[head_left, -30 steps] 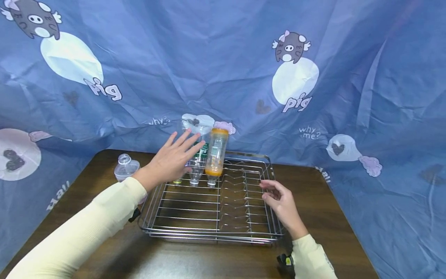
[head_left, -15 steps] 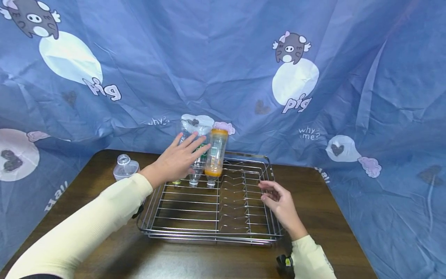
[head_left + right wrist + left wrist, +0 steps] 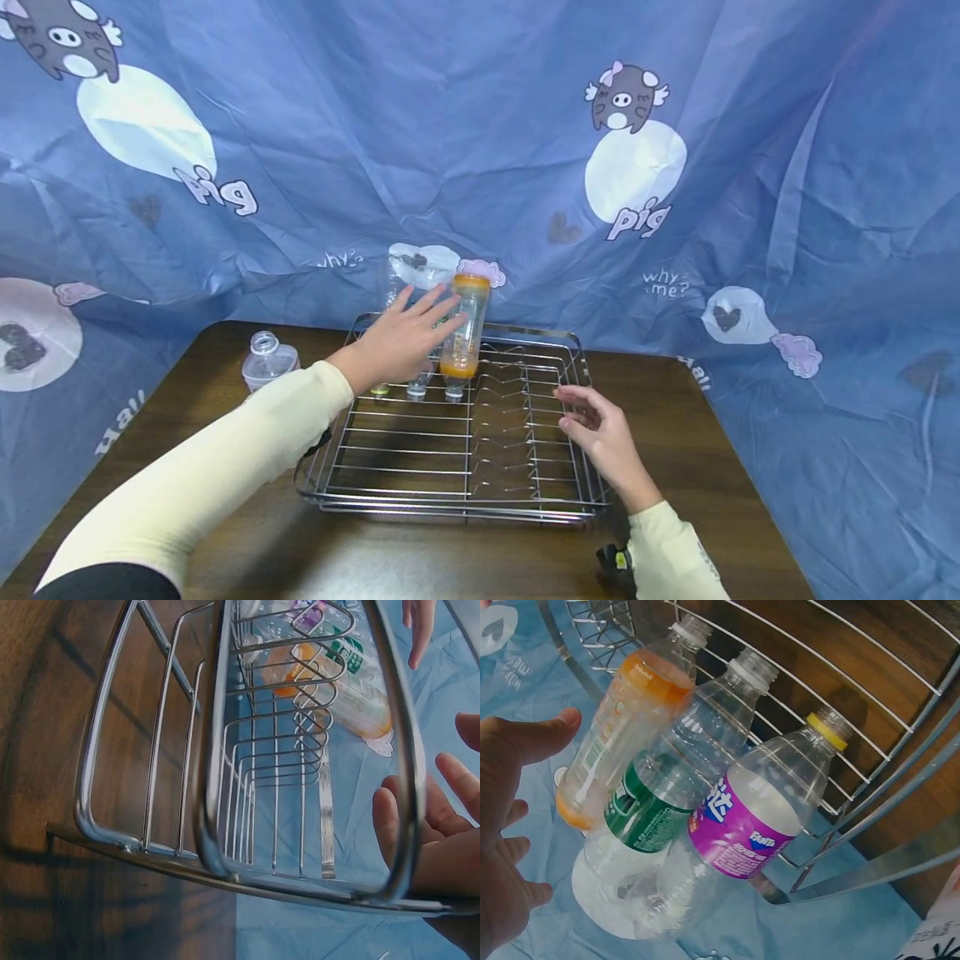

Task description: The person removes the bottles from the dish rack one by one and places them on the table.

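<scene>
Purple-labelled bottle, green-labelled bottle, orange-banded bottle: clear plastic, neck-down, tilted, at 11 to 12 o'clock on the rack. Rack: shiny metal wire, rounded corners. Left hand: spread, near them. Right hand: loosely curved, 3 o'clock. Wood-grain table; creased blue cloth at 12.

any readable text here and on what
"pig", twice: blue printed fabric backdrop
"why?": backdrop
"why me?": backdrop
"Hall", twice: backdrop
"达": purple label, yellow-ringed clear plastic bottle
Too blurred: smaller purple print; green label; print on orange-banded plastic bottle; left wrist view's corner lettering
</scene>
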`<state>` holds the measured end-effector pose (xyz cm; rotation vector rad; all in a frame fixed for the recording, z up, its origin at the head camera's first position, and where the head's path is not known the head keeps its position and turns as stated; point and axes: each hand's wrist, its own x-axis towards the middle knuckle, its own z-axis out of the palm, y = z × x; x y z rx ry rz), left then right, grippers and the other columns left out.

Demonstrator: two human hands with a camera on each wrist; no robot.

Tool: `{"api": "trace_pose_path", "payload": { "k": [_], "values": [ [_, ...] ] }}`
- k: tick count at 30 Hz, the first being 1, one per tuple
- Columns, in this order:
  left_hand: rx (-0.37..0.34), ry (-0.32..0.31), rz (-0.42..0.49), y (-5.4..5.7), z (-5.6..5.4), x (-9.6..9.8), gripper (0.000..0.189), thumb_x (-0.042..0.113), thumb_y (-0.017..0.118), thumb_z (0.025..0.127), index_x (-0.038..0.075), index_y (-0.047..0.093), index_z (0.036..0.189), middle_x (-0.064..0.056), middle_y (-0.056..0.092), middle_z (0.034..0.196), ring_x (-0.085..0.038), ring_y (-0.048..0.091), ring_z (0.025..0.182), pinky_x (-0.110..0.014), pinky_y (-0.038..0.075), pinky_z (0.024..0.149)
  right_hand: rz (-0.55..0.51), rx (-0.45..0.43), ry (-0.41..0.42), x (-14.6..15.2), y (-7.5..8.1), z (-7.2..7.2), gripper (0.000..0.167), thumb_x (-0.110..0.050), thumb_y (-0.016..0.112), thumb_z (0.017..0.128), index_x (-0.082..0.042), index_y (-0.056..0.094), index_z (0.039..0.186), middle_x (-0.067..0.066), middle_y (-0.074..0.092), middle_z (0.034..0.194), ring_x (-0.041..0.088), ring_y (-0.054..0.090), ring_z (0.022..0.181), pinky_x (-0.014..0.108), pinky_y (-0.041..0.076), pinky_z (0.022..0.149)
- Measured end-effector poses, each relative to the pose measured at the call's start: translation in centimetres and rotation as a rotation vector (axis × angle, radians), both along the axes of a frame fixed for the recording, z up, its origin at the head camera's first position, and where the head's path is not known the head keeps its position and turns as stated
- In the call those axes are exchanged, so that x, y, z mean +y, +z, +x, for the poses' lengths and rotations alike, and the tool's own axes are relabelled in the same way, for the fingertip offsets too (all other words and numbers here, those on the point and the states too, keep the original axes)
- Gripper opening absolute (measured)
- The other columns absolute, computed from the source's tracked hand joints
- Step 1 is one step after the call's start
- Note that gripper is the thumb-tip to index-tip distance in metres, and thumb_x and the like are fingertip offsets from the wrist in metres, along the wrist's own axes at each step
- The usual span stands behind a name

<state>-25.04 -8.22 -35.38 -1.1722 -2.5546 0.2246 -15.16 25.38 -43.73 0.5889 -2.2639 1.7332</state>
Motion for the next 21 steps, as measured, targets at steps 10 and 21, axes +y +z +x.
{"api": "trace_pose_path", "payload": {
  "k": [10,21],
  "values": [
    [0.003,-0.027,-0.055,0.5,-1.0,1.4,0.074,0.023,0.079,0.086,0.013,0.046,0.152,-0.016,0.032,0.161,-0.038,0.017,0.151,-0.067,0.021,0.116,0.064,-0.024,-0.025,0.0,0.3,-0.1,0.037,0.008,0.069,0.089,0.008,0.062,0.126,0.021,0.066,0.122,0.011,0.062,0.112,0.037,0.055,0.095],
    [0.097,0.013,-0.241,-0.2,-2.7,2.3,0.086,0.03,0.082,0.083,0.016,0.039,0.156,-0.014,0.029,0.163,-0.039,0.017,0.151,-0.062,0.018,0.119,0.077,0.011,-0.024,-0.3,0.6,0.2,0.039,0.01,0.069,0.087,0.009,0.062,0.125,0.023,0.065,0.123,0.011,0.062,0.111,0.026,0.053,0.094]
  ]
}}
